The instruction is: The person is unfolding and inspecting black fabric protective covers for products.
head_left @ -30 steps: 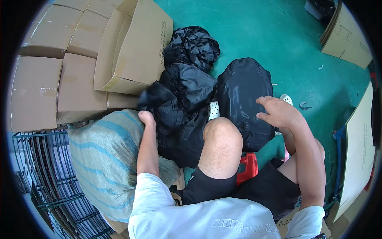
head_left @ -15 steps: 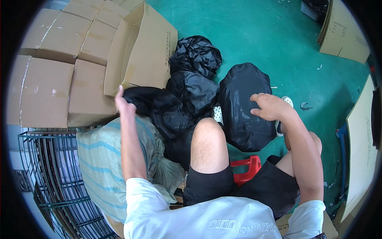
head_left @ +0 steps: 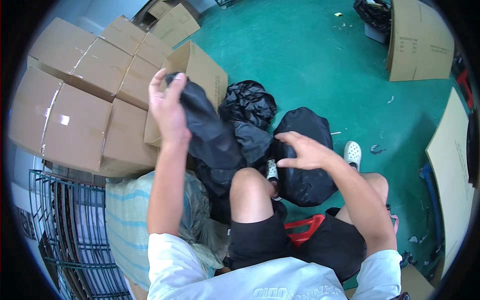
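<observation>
My left hand (head_left: 170, 110) is raised at the left, its thumb and fingers closed on the end of a black fabric cover (head_left: 207, 127). The cover stretches from that hand down toward a pile of black fabric (head_left: 217, 180) beside my left knee. My right hand (head_left: 307, 152) hovers with fingers apart and nothing between them. Under and beyond it lies a rounded black covered bundle (head_left: 310, 187) on the floor between my feet. A crumpled black plastic bag (head_left: 248, 104) sits farther off, past the pile.
Stacked cardboard boxes (head_left: 75, 130) and an open carton (head_left: 207, 72) stand at the left. Nearer are a striped woven sack (head_left: 132, 215) and a wire rack (head_left: 70, 220). A red stool (head_left: 305, 230) is beneath me. Cardboard sheets (head_left: 422, 45) lean at the far right.
My left hand has lifted the black cover's end up and away from the pile. My right hand has shifted left over the bundle. The view has tilted to show more floor ahead.
</observation>
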Available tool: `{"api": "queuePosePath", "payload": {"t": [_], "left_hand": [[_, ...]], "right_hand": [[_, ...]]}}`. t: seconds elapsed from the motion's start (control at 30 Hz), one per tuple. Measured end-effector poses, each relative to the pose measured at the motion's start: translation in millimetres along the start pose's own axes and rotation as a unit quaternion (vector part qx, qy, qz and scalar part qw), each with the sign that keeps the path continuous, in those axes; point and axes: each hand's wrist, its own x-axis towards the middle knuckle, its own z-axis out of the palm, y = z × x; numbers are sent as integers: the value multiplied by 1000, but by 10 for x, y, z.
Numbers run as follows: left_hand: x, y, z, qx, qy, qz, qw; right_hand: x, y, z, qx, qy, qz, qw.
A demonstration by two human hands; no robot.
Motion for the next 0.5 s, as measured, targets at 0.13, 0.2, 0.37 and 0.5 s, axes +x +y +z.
{"api": "queuePosePath", "payload": {"t": [0.13, 0.2, 0.37, 0.5], "left_hand": [[-410, -339, 597, -33, -29, 14, 999], [-515, -387, 685, -80, -88, -87, 989], [-479, -313, 752, -115, -200, -109, 967], [-252, -459, 398, 89, -243, -151, 954]], "right_hand": [[-37, -420, 149, 84, 103, -33, 991], [7, -440, 240, 172, 251, 31, 952], [74, -198, -236, 320, 346, 70, 879], [-101, -220, -648, 484, 292, 103, 818]]}}
